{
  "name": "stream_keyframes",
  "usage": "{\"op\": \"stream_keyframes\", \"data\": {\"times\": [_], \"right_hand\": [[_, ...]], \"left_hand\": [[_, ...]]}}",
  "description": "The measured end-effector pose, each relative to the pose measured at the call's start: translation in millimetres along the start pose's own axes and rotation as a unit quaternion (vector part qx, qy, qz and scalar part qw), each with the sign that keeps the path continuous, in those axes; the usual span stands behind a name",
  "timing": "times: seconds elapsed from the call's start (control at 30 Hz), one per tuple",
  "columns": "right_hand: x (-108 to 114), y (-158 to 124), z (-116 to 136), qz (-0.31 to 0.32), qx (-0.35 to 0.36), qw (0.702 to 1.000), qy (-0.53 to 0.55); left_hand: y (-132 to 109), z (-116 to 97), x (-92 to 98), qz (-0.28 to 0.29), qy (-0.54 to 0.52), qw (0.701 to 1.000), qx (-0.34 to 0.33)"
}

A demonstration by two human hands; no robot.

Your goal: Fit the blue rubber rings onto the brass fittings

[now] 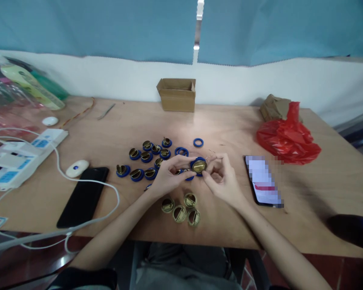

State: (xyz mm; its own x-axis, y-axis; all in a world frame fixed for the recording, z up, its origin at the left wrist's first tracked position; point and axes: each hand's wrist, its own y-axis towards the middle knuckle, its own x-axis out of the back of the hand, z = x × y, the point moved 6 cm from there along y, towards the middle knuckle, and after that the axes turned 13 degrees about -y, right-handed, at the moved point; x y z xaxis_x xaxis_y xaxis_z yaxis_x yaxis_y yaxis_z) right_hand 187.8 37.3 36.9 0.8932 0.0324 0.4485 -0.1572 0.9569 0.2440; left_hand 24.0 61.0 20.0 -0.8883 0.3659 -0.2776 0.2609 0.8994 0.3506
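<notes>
Brass disc (199,165) in its blue ring hangs over table centre, pinched at the rim between our left hand (168,176) and right hand (223,180), fingers closed on it. We judge it stiff, light (perhaps slick). Plywood table (230,121); spare discs (181,210) at six o'clock, cardboard box (176,94) at twelve, curtain (109,28) behind.

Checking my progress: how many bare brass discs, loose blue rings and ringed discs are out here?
Bare brass discs: 4
Loose blue rings: 2
Ringed discs lying on the table: 10 in clear view
Held ringed disc, between left hand and right hand: 1
Total: 17; more may hide under the left hand.
</notes>
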Motion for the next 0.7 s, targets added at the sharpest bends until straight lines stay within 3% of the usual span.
{"op": "stream_keyframes", "data": {"times": [0.27, 0.47, 0.7], "right_hand": [[-8.7, 5.2, -9.4, 0.028, -0.008, 0.996, 0.084], [-8.3, 4.8, -4.5, 0.034, 0.016, 0.997, 0.067], [-10.5, 4.9, -10.8, 0.045, -0.003, 0.997, 0.068]], "left_hand": [[-3.3, -1.8, 0.6, -0.017, 0.009, 0.999, -0.038], [-2.4, 1.2, 1.0, -0.013, -0.017, 1.000, -0.016], [-3.4, 2.8, -2.0, -0.002, -0.030, 1.000, 0.002]]}}
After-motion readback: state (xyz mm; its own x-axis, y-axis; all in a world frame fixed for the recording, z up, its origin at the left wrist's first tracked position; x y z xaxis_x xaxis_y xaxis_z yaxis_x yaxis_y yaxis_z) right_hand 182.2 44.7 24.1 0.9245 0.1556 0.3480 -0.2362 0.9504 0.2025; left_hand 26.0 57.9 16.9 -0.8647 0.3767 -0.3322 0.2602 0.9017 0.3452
